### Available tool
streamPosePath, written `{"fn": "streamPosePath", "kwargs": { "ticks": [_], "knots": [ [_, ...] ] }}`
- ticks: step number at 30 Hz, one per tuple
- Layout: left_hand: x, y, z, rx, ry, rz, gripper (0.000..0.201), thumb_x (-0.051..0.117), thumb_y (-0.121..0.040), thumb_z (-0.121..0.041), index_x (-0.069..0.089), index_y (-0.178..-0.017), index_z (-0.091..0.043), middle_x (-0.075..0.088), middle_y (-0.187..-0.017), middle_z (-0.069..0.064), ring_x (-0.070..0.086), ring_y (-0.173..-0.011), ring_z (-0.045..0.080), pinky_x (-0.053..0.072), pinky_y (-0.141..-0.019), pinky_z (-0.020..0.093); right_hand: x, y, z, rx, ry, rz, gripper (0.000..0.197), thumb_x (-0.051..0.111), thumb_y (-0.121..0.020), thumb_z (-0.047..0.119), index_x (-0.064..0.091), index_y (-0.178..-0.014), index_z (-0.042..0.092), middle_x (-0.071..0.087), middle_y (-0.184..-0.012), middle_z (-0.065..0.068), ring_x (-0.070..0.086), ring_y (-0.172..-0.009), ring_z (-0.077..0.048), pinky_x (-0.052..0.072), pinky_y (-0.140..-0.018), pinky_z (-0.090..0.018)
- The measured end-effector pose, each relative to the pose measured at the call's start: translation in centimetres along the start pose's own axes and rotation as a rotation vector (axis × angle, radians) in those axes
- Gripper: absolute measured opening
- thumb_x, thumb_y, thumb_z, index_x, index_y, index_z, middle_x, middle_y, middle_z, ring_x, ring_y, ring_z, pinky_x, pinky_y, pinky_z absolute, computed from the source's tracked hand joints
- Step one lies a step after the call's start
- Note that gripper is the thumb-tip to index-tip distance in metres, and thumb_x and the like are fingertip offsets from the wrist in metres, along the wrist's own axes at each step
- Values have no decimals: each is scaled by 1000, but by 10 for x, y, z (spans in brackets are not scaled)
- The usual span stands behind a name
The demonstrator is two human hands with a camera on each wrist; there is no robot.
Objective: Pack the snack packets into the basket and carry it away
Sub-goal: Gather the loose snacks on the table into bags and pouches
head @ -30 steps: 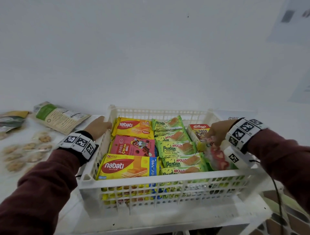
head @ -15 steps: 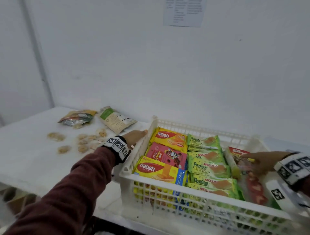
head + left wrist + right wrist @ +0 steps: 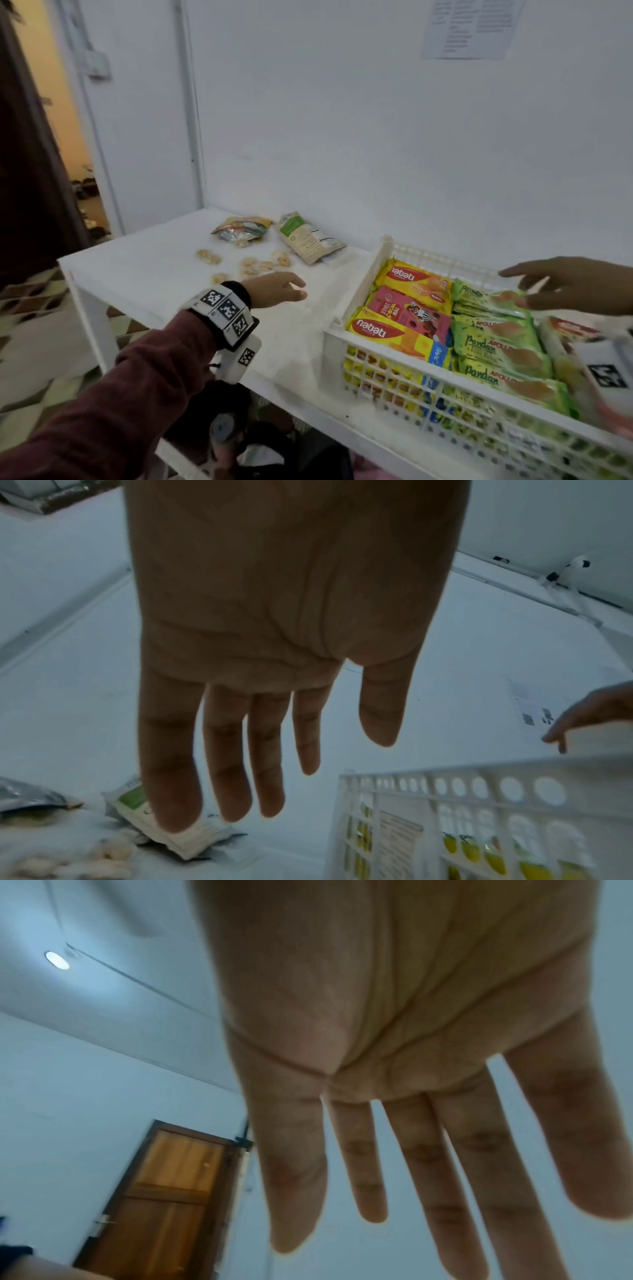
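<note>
A white plastic basket (image 3: 346, 301) (image 3: 462, 780) stands on the right of the white table (image 3: 144, 263), filled with yellow Nabati wafer packets (image 3: 383, 334), a pink packet (image 3: 411, 313) and green Pandan packets (image 3: 496, 346). My left hand (image 3: 277, 291) (image 3: 270, 723) hovers above the table to the left of the basket, fingers straight, holding nothing. Above the basket's far side my right hand (image 3: 565, 286) (image 3: 411, 1123) floats with its fingers spread and empty.
A green and white pouch (image 3: 306, 236) (image 3: 164, 829), a silver and yellow pouch (image 3: 241, 229) and loose biscuits (image 3: 253, 265) lie on the table at the back left. A wall stands behind. A doorway (image 3: 68, 137) opens at the far left.
My left hand has left the basket's left rim and moved out over the table. My right hand has risen out of the basket and spread. The head view has swung to the left.
</note>
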State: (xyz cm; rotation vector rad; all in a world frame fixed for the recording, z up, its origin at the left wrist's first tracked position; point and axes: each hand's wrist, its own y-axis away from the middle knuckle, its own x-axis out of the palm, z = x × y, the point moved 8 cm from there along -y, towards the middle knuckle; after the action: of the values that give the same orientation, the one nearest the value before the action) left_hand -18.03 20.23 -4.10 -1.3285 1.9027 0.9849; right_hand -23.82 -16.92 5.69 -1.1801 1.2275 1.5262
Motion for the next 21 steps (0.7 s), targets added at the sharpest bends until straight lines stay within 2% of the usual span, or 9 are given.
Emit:
{"fn": "streamPosePath", "kwargs": {
  "ticks": [2, 3, 4, 5, 6, 7, 13, 16, 21],
  "knots": [
    [-7, 6, 21, -45, -42, 21, 47, 43, -96, -34, 36, -138, -14, 44, -139, 7, 46, -123, 22, 38, -85, 23, -24, -7, 67, -71, -11, -20, 95, 29, -16, 102, 36, -102, 62, 54, -103, 24, 62, -85, 1, 44, -79, -16],
    [-11, 9, 33, -70, -54, 28, 49, 43, -96, -34, 34, -140, -14, 41, -142, 7, 43, -127, 21, 36, -92, 25, -26, -8, 104, -137, 0, -11, 90, 39, -27, 99, 40, -107, 58, 55, -104, 23, 62, -88, 1, 44, -80, -16],
    [-17, 10, 45, -92, -55, 28, 51, 44, -96, -35, 32, -140, -14, 40, -143, 6, 41, -128, 21, 34, -96, 26, -29, -13, 136, -224, -3, -36, 79, 53, -45, 89, 44, -114, 53, 56, -107, 20, 61, -91, 0, 44, -81, -16],
    [-24, 11, 59, -114, -51, 26, 53, 44, -95, -37, 31, -141, -14, 40, -144, 7, 41, -129, 21, 33, -99, 27, -32, -20, 163, -249, 0, -58, 64, 62, -64, 69, 47, -122, 45, 57, -111, 15, 60, -94, -2, 44, -84, -18],
    [-31, 12, 73, -130, -50, 19, 55, 45, -95, -38, 30, -142, -14, 40, -144, 7, 41, -129, 21, 32, -102, 28, -32, -29, 185, -285, -12, -61, 53, 63, -77, 51, 47, -126, 39, 56, -114, 12, 59, -99, -6, 43, -88, -21],
    [-38, 12, 87, -147, -54, 14, 57, 46, -94, -39, 27, -142, -14, 40, -144, 8, 41, -130, 21, 30, -104, 28, -31, -39, 212, -324, -3, -56, 48, 60, -83, 42, 46, -129, 37, 55, -117, 10, 57, -102, -8, 43, -91, -22],
    [-82, 14, 181, -269, -83, -6, 69, 48, -93, -38, 12, -147, -15, 26, -151, 11, 33, -136, 22, 27, -109, 30, -6, -126, 347, -403, 197, 68, 55, 54, -89, 41, 37, -139, 25, 46, -136, 1, 47, -121, -16, 34, -94, -22],
    [-105, 11, 234, -328, -111, -41, 73, 51, -92, -39, 10, -147, -14, 25, -151, 12, 31, -137, 25, 27, -111, 34, 12, -179, 401, -373, 311, 87, 57, 51, -92, 39, 34, -142, 17, 41, -143, -3, 41, -129, -20, 32, -103, -29],
    [-127, 2, 294, -386, -148, -52, 82, 57, -87, -44, 9, -147, -16, 22, -151, 15, 28, -137, 29, 26, -112, 38, 53, -265, 442, -285, 288, 102, 62, 54, -89, 42, 33, -142, 16, 34, -148, -3, 33, -135, -22, 26, -112, -36]
  ]
}}
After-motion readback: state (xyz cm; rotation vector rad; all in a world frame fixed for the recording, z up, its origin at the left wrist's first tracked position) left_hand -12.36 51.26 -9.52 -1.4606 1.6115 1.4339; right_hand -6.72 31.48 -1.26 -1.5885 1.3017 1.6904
